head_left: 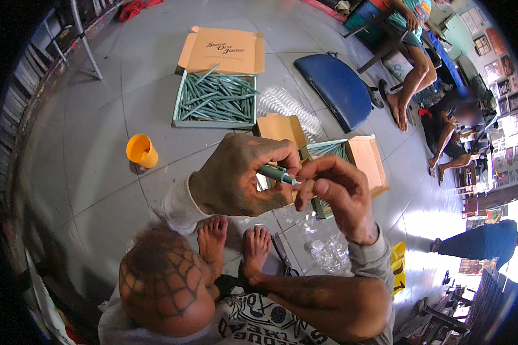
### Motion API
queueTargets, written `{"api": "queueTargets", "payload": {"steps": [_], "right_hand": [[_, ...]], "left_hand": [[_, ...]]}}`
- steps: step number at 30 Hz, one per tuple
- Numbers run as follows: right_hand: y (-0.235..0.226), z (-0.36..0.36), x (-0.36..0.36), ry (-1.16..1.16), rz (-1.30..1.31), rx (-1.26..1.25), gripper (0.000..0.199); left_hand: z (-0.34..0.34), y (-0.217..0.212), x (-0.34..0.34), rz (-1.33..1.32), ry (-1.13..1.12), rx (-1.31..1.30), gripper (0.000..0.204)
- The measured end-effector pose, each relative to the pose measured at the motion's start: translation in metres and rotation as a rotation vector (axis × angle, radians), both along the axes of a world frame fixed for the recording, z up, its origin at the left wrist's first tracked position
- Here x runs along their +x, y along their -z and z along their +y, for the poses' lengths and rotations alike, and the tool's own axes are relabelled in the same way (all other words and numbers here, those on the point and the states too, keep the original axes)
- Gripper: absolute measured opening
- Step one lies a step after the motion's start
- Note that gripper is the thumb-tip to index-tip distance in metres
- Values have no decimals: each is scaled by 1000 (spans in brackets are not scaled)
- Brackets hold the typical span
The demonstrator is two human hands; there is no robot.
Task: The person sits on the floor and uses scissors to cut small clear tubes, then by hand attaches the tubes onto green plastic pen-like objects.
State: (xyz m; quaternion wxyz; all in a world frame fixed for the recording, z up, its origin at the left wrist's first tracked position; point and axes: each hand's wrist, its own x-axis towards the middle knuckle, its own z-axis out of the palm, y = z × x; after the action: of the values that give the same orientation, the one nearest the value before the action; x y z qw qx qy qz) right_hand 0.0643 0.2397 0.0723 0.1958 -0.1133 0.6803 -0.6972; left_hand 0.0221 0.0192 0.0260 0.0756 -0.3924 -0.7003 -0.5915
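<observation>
My left hand (pixel 227 175) is closed around a grey-green pen (pixel 277 173), its end pointing right. Close against that end is my right hand (pixel 342 192), thumb and fingers bent together in a pinch. A tiny pale bit shows at the pen's end; what the right fingers hold is too small to make out. Below and behind the hands stands an open cardboard box (pixel 367 164) with similar pens, partly covered by my hands. Farther off, a larger open box (pixel 213 123) is heaped with grey-green pens.
An orange cup (pixel 142 151) stands on the tiled floor at left. Clear plastic pieces (pixel 331 253) and scissors (pixel 284 256) lie near my feet. Beyond the boxes are a clear plastic coil (pixel 293 109) and a blue padded seat (pixel 334 92). Other people sit at right.
</observation>
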Motion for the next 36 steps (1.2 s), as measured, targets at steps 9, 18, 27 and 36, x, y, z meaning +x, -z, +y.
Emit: {"api": "queueTargets", "payload": {"steps": [9, 18, 27, 36], "right_hand": [[31, -23, 15, 236, 163, -88, 12], [35, -22, 19, 164, 89, -177, 17], [32, -22, 23, 143, 121, -52, 14], [30, -22, 24, 127, 163, -58, 12]], "left_hand": [[-1, 13, 8, -149, 26, 76, 15], [-5, 21, 17, -625, 134, 193, 13], [-4, 15, 16, -542, 226, 227, 12], [-7, 21, 14, -480, 219, 139, 15]]}}
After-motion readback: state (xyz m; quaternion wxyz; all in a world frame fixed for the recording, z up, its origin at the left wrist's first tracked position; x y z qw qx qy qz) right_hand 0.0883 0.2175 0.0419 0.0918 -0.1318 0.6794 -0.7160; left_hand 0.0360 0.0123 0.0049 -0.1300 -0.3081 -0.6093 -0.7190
